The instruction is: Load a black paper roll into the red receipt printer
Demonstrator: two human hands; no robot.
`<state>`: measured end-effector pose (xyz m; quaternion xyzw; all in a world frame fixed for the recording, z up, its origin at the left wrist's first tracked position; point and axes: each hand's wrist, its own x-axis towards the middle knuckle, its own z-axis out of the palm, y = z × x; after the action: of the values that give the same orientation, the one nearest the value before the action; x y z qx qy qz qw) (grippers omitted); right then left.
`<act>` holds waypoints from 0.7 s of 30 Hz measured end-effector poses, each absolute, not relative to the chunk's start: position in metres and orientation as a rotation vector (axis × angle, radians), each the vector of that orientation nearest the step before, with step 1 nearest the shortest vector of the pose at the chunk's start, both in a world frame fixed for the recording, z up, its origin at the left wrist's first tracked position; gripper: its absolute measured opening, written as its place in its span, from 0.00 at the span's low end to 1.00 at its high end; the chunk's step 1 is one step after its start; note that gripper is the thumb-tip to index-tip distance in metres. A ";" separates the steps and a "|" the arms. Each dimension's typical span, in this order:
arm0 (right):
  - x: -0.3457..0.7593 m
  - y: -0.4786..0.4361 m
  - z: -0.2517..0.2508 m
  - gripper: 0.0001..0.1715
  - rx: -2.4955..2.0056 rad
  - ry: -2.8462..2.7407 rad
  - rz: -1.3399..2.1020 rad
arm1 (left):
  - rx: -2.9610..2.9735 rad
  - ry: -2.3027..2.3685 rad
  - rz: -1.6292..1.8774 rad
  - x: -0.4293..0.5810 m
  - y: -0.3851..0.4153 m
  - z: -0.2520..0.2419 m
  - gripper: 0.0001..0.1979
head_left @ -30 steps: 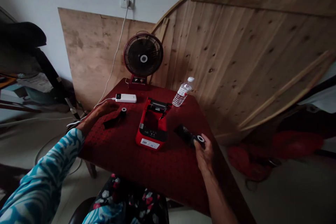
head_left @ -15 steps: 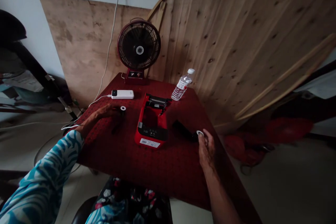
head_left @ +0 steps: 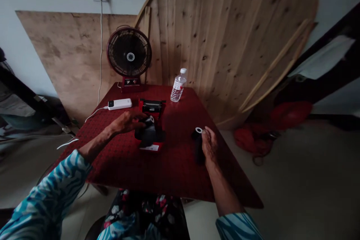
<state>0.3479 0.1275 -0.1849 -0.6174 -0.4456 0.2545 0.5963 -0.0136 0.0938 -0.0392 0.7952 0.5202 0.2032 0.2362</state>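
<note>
A red and black printer (head_left: 154,104) sits on the table with its inside showing. Over its front part, my left hand (head_left: 131,120) is closed on a black ribbon roll (head_left: 149,120) with a white core end. A loose black sheet hangs from this roll and covers much of the printer's front, where only a white label shows below. On the right, my right hand (head_left: 209,141) grips a second black roll (head_left: 198,130), its white ring end facing up. Dark material hangs beneath that roll beside my fingers.
At the back of the red table (head_left: 174,168) stand a fan (head_left: 129,56) and a water bottle (head_left: 177,87). A white power bank (head_left: 120,104) with a cable lies behind my left arm. Wooden boards (head_left: 213,37) lean against the wall. Red bags (head_left: 247,138) lie on the floor at right.
My left hand has carried its roll rightward from beside the printer to over it. My right hand still holds its roll, now turned, with its dark sheet hanging down. The view has shifted right.
</note>
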 end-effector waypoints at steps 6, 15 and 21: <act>0.351 0.132 -0.188 0.40 -1.422 -1.025 0.606 | 2.325 1.758 0.119 0.031 0.124 -0.046 0.21; 0.345 0.132 -0.181 0.42 -1.381 -0.948 0.681 | 2.316 1.678 0.011 0.043 0.157 -0.056 0.12; 0.357 0.134 -0.187 0.41 -1.369 -0.873 0.650 | 2.244 1.434 0.284 0.012 0.119 -0.039 0.19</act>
<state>0.3569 0.1336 -0.1873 -0.6005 -0.3831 0.2850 0.6414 0.0121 0.1191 -0.0390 0.8155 0.5211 0.1031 0.2296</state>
